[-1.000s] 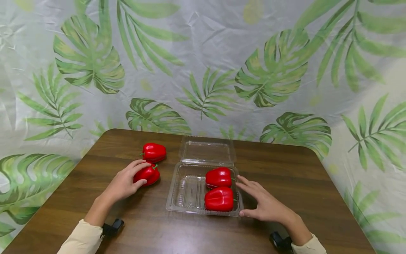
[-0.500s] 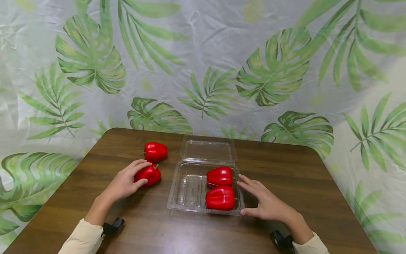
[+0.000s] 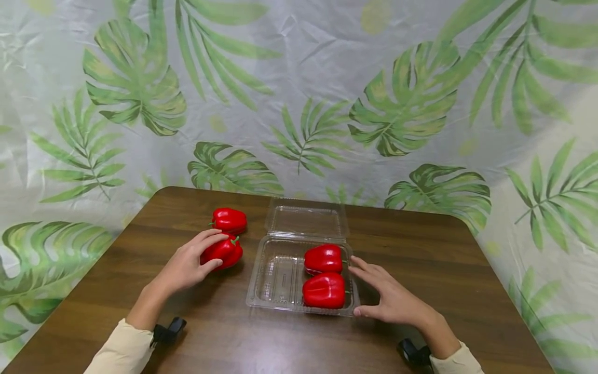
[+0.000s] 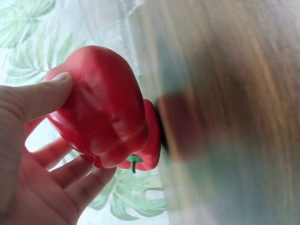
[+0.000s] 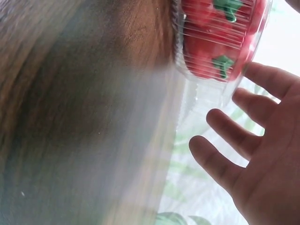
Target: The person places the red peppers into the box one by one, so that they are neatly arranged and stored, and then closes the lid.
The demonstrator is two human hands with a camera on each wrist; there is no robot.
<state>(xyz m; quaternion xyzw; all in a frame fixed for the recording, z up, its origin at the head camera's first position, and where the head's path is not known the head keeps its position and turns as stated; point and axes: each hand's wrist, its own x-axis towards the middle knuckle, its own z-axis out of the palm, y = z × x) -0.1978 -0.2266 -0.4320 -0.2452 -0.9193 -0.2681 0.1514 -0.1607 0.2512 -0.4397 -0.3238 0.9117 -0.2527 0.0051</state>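
My left hand (image 3: 188, 262) grips a red bell pepper (image 3: 227, 254) between thumb and fingers. In the left wrist view this bell pepper (image 4: 101, 108) is held off the table surface. Just behind it a second red bell pepper (image 3: 230, 220) lies on the table, its green stem pointing left. At the centre stands a clear plastic clamshell box (image 3: 254, 288) with its lid folded back. Two red peppers, a rear one (image 3: 323, 259) and a front one (image 3: 324, 291), lie in its right half. Against the box's right edge my right hand (image 3: 392, 293) rests with fingers extended, holding nothing.
The transparent lid (image 3: 306, 221) lies flat behind the box. Everything is on a brown wooden table (image 3: 420, 249), whose far edge meets a leaf-print curtain (image 3: 299, 104). Each wrist wears a black camera, such as the left one (image 3: 169, 331).
My left hand has raised its bell pepper and shifted it slightly right and away from me. The right hand, the box and the other peppers stay as they were.
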